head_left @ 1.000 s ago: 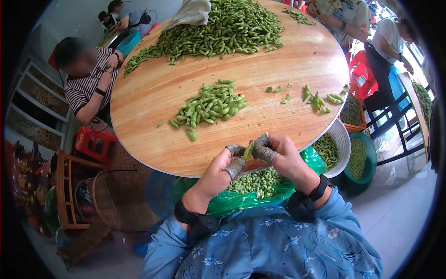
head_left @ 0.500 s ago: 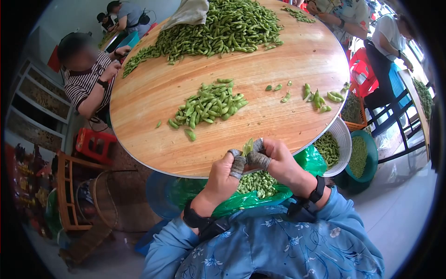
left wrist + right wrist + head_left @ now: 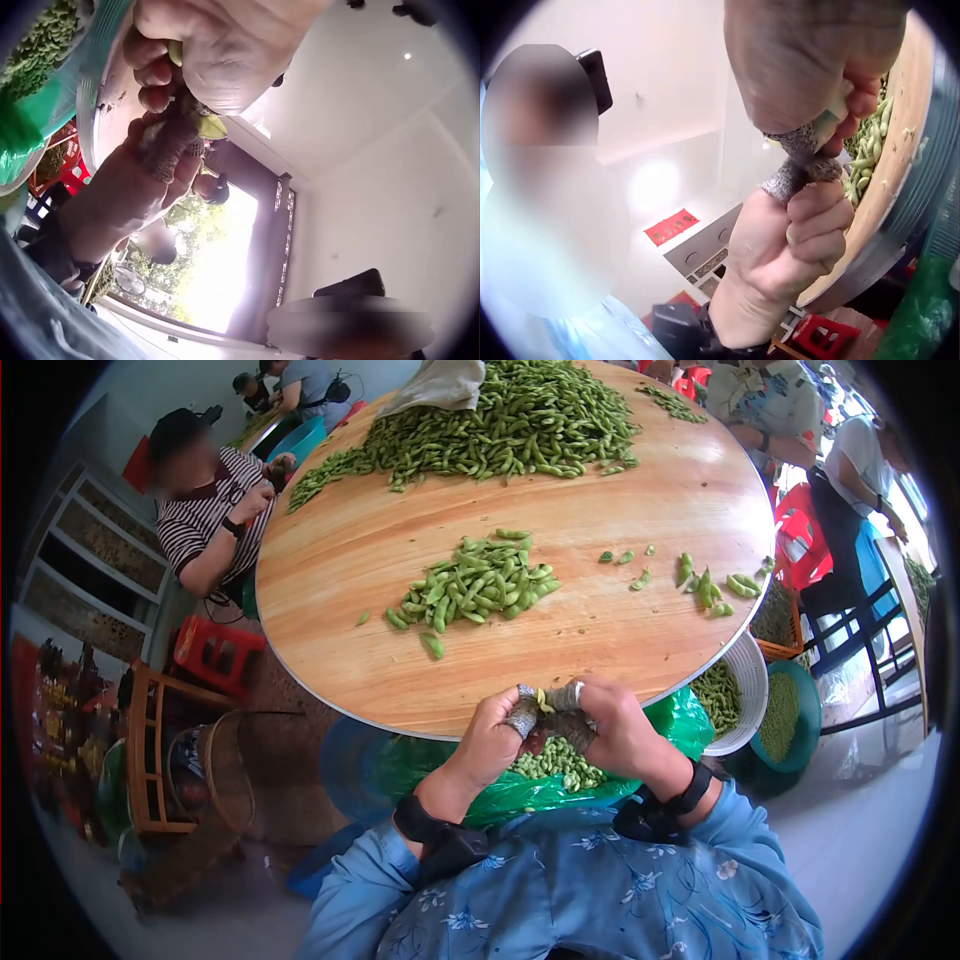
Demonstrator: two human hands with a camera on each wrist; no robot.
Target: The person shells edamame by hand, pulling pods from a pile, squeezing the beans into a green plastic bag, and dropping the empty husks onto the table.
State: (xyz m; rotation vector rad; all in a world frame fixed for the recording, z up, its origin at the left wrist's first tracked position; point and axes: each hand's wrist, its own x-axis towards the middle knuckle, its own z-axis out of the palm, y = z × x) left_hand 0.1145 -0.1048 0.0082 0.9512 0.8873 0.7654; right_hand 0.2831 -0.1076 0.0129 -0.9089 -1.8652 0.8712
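Above the table's near edge, my left hand point(image 3: 485, 740) and right hand point(image 3: 618, 732) meet fingertip to fingertip. Between them they pinch a soybean pod point(image 3: 543, 701), which shows yellow-green in the left wrist view as well point(image 3: 211, 127). Grey knitted finger covers point(image 3: 780, 182) wrap the thumbs and some fingertips. Right below the hands, shelled green beans point(image 3: 560, 760) lie in a green plastic bag point(image 3: 490, 802). A small pile of soybean pods point(image 3: 475, 582) sits on the round wooden table point(image 3: 400, 680) ahead of my hands.
A large heap of pods point(image 3: 510, 425), partly under a cloth point(image 3: 440, 388), covers the far side. Loose pods point(image 3: 707, 588) lie at the right. Beside the table stand a white basket point(image 3: 757, 700), a teal basin point(image 3: 805, 710) and a red stool point(image 3: 215, 652). Other people sit around.
The head view has shifted, so the table appears farther right. Both hands stay together at the table edge; the pod between the fingertips now shows less and looks yellower.
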